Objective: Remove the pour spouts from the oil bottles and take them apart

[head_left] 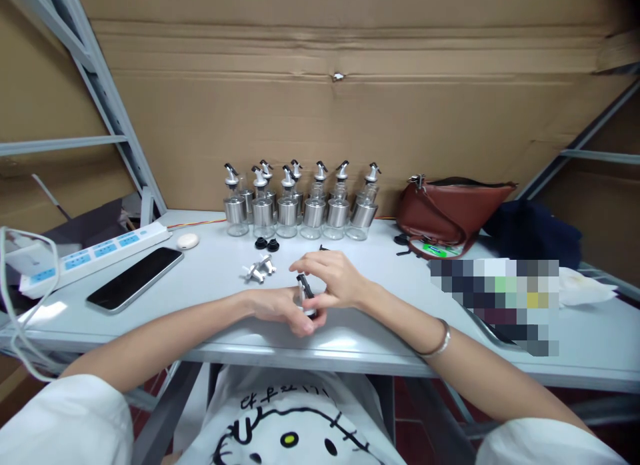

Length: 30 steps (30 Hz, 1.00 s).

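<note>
My left hand [280, 309] is closed around a black and silver pourer spout [305, 290], held just above the table's front part. From the right, my right hand [337, 278] reaches over it, the thumb pressed on the spout and the fingers arched beyond it. Part of the spout is hidden by my fingers. Left of the hands lie silver spout pieces [260, 268], with two black stoppers [267, 244] behind them. Farther back, several glass oil bottles [287, 215] with steel sleeves stand in rows, many topped with similar spouts.
On the left of the table [210, 328] are a phone [135, 278], a white power strip [95, 255] and a round white object [187, 241]. A brown bag [450, 212] and a blurred-out item [500, 305] lie right. Cardboard [350, 118] walls the back.
</note>
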Each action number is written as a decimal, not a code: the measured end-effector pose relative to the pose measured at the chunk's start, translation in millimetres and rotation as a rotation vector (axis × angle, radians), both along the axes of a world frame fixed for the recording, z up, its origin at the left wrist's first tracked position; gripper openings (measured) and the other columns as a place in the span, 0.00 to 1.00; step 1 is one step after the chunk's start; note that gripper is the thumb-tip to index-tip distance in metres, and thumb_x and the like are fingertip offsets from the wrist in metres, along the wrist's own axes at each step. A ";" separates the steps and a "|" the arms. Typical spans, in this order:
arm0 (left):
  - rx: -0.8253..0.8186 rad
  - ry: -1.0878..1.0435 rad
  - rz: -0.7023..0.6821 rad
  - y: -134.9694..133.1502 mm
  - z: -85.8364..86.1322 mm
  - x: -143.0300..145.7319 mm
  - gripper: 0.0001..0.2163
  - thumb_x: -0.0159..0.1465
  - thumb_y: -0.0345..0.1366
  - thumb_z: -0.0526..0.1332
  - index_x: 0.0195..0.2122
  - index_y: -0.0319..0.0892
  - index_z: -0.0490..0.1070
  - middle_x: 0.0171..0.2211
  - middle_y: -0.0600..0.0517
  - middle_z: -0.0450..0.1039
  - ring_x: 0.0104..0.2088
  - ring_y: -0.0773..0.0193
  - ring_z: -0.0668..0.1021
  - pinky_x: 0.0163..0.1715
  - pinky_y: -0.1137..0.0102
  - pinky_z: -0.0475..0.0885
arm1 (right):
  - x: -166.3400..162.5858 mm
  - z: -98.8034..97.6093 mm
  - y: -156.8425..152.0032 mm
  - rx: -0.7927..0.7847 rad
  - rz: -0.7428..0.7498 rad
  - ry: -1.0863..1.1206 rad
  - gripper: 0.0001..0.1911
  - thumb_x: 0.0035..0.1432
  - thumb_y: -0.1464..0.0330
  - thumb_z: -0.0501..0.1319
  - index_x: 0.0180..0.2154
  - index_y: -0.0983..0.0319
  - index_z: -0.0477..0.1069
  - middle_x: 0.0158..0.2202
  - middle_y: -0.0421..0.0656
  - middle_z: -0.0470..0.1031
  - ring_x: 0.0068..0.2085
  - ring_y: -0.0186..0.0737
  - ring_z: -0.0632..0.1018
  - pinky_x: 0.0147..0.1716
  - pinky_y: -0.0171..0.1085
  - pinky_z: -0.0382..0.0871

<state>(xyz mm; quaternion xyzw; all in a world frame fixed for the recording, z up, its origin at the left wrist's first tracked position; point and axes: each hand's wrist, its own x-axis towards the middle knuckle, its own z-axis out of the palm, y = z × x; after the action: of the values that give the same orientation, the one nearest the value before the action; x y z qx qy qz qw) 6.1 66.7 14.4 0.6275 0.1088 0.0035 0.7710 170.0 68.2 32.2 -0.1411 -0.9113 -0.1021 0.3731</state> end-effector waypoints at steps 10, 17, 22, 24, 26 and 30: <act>-0.038 -0.057 0.007 0.4 -3.5 -0.1 0.27 0.43 0.57 0.68 0.32 0.40 0.63 0.16 0.61 0.53 0.18 0.72 0.55 0.22 0.71 0.47 | 0.7 2.2 -3.0 -0.072 0.059 -0.005 0.25 0.62 0.52 0.44 0.41 0.65 0.67 0.41 0.51 0.74 0.43 0.39 0.74 0.39 0.38 0.69; -0.130 -0.118 0.045 -1.7 -3.1 3.3 0.24 0.46 0.53 0.68 0.33 0.39 0.64 0.17 0.61 0.56 0.18 0.73 0.57 0.22 0.72 0.51 | 6.7 10.5 -0.3 0.090 -0.055 0.081 0.24 0.57 0.49 0.51 0.31 0.64 0.65 0.30 0.47 0.73 0.32 0.37 0.72 0.29 0.35 0.66; -0.121 -0.117 0.052 0.8 -7.3 3.7 0.23 0.46 0.49 0.70 0.32 0.37 0.66 0.18 0.59 0.62 0.19 0.73 0.61 0.20 0.73 0.52 | 7.7 12.1 0.0 0.129 -0.058 0.044 0.27 0.57 0.47 0.48 0.30 0.65 0.66 0.28 0.46 0.72 0.30 0.36 0.70 0.27 0.33 0.64; -0.099 -0.113 0.036 1.2 -7.5 3.1 0.23 0.45 0.49 0.70 0.31 0.36 0.67 0.18 0.58 0.63 0.18 0.74 0.62 0.19 0.73 0.52 | 6.6 11.1 -1.2 0.136 -0.062 0.016 0.28 0.59 0.47 0.46 0.32 0.66 0.67 0.29 0.47 0.73 0.31 0.36 0.71 0.28 0.34 0.64; -0.069 -0.079 0.047 0.0 -5.9 2.8 0.22 0.46 0.50 0.69 0.28 0.35 0.67 0.19 0.57 0.64 0.18 0.74 0.63 0.18 0.73 0.53 | 5.8 9.6 -1.7 0.154 -0.075 -0.011 0.30 0.59 0.48 0.44 0.34 0.67 0.69 0.29 0.47 0.73 0.31 0.36 0.71 0.29 0.34 0.64; -0.030 0.014 0.154 -7.0 1.3 4.8 0.20 0.48 0.49 0.68 0.22 0.36 0.64 0.20 0.56 0.67 0.17 0.75 0.65 0.18 0.73 0.55 | 5.8 7.4 -0.1 0.215 -0.084 -0.029 0.33 0.60 0.48 0.41 0.37 0.68 0.70 0.28 0.46 0.73 0.30 0.36 0.71 0.27 0.33 0.62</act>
<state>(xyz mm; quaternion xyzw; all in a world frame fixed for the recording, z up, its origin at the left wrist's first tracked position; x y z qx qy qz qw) 10.9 59.7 15.7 0.6056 0.1623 0.0567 0.7770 175.9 68.2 39.6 -0.1370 -0.8936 -0.2168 0.3684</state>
